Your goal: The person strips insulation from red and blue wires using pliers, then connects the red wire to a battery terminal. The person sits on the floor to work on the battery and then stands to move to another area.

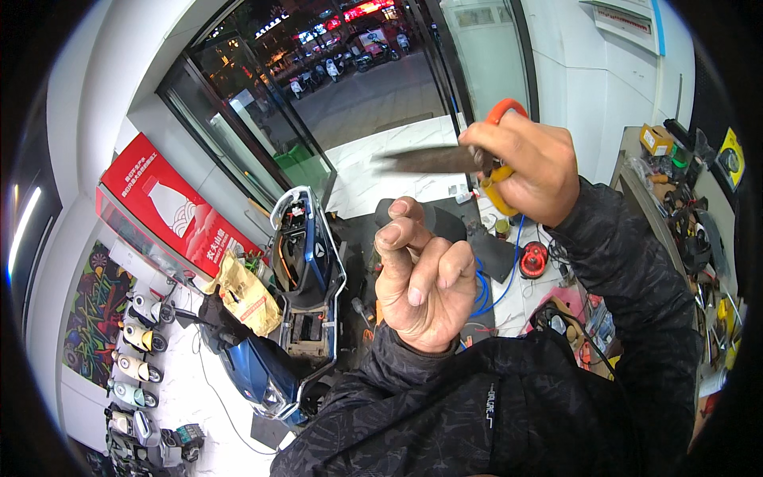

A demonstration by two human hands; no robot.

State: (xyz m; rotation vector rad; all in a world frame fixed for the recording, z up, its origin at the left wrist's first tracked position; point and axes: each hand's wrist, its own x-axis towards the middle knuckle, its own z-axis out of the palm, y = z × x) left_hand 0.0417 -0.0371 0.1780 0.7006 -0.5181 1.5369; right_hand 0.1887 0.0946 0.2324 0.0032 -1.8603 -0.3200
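Note:
My right hand (pixel 531 165) is raised in front of me and grips a pair of scissors (pixel 445 159) by orange and yellow handles, the dark blades pointing left. My left hand (pixel 423 274) is held up just below the blades, palm toward me. Its thumb and forefinger pinch something small and pale; I cannot tell what it is. Both arms wear dark patterned sleeves. Below my hands, on the floor, lies a blue electric scooter (pixel 298 302) with its body panels off.
A yellow bag (pixel 246 296) lies beside the scooter. A red sign board (pixel 171 208) leans at the left wall above a row of small scooters (pixel 137 358). At the right a cluttered workbench (pixel 693 222) holds tools. A red cable reel (pixel 533 260) and blue hose lie on the floor.

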